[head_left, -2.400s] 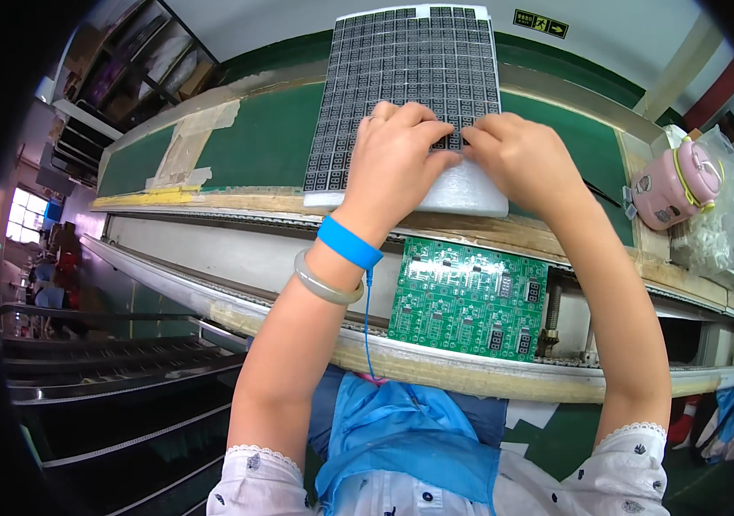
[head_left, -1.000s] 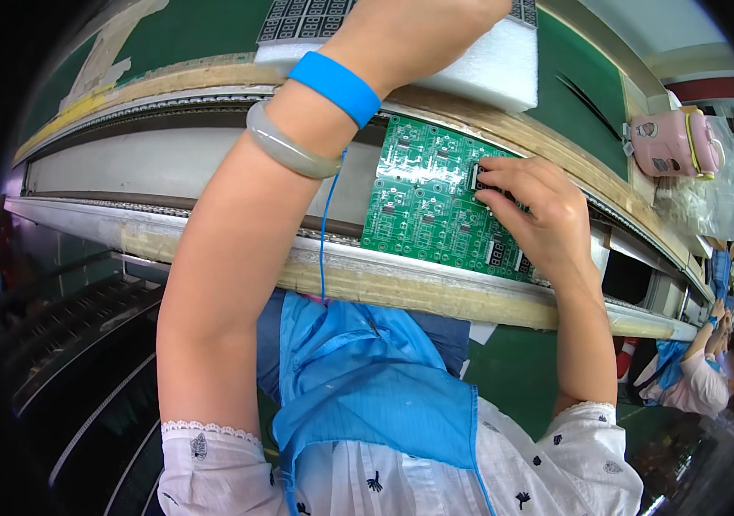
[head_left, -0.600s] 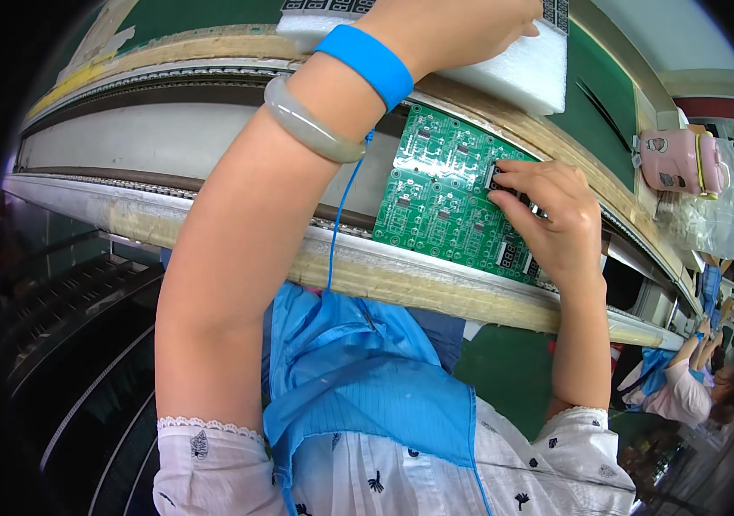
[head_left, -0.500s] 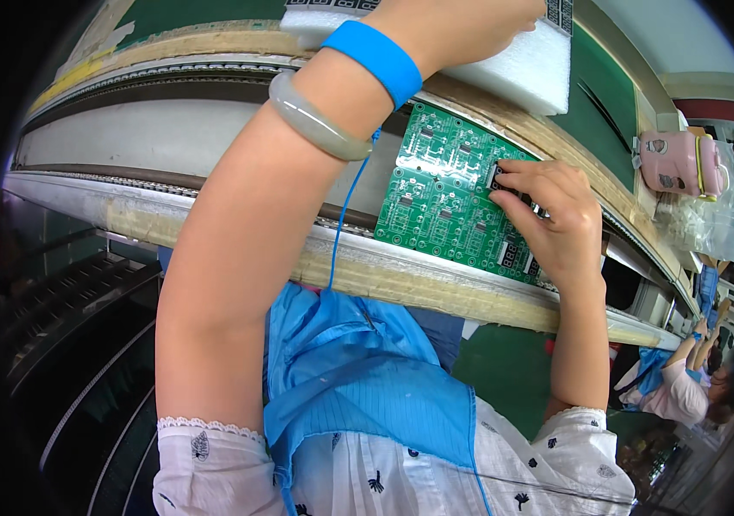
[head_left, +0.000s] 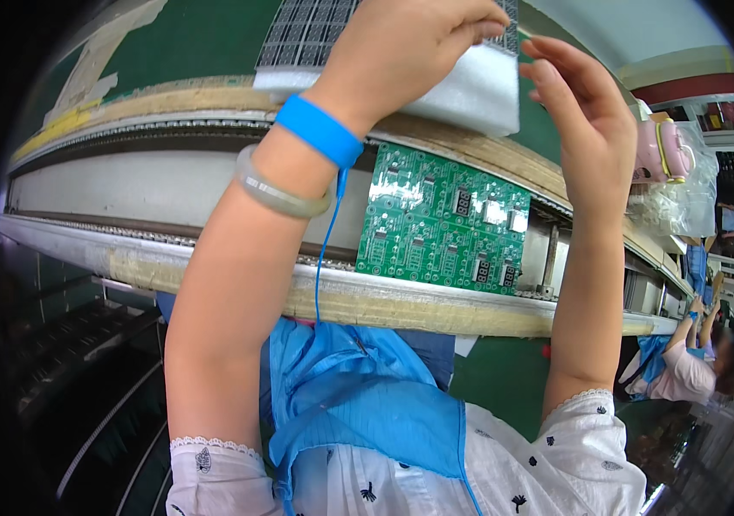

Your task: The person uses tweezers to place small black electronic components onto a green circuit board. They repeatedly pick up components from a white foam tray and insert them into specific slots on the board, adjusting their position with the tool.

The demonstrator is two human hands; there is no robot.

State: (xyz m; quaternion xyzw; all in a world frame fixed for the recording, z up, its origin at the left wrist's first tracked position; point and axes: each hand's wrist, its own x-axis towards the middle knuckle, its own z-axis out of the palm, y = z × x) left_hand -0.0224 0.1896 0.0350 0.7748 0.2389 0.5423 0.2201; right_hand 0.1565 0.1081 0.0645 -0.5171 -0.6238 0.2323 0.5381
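Observation:
My left hand (head_left: 419, 56) reaches over a white foam block (head_left: 474, 90) that carries rows of dark seven-segment display modules (head_left: 305, 33). Its fingertips are pressed together near the block's right end; what they hold, if anything, is hidden. To the right of the block, my right hand (head_left: 591, 116) is raised, thumb and fingers apart, with nothing visible between them. Below both hands, a green circuit board (head_left: 427, 225) lies across the conveyor rails. Several display modules (head_left: 463, 201) sit on its right part, two of them shining white with glare.
A blue wristband (head_left: 320, 131) with a cord and a pale bangle (head_left: 277, 191) circle my left arm. The conveyor (head_left: 152, 185) runs left to right between wooden edges. At the right are a pink container (head_left: 664, 153), a clear plastic bag (head_left: 692, 193) and another person (head_left: 681, 365).
My right hand has left the board and risen toward the foam block, its fingers parting. A display module now shows where it was. My left hand has shifted slightly left and down in view.

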